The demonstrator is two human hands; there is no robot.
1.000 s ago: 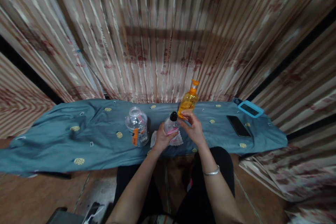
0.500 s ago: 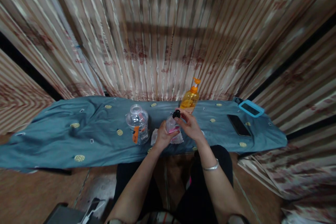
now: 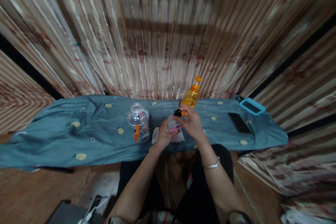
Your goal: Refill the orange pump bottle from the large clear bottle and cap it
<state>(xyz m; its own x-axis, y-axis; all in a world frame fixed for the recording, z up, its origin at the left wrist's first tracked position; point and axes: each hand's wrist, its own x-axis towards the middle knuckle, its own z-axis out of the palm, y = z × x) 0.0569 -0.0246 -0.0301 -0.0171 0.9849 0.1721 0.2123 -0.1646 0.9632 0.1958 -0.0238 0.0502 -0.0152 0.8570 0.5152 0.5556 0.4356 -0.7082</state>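
Observation:
My left hand is wrapped round a small translucent bottle with pink on its lower part, and the bottle leans to the right. A black cap tops the bottle. My right hand grips at this cap, thumb on the near side and fingers beyond it. Under the bottle lies a white cloth with a wavy edge, partly covered by my left hand. Left of my hands stands a clear plastic jar with an orange label. Just behind my right hand is a pump bottle of yellow-orange liquid.
A patterned teal cloth covers the narrow table. At its right lie a dark phone and a blue-framed object. Pleated curtains hang close behind and at both sides, with dark poles among them.
My right hand's fingers have shifted around the black cap, and the cap appears slightly more tilted. My left hand keeps hold of the bottle. The whole view has moved slightly.

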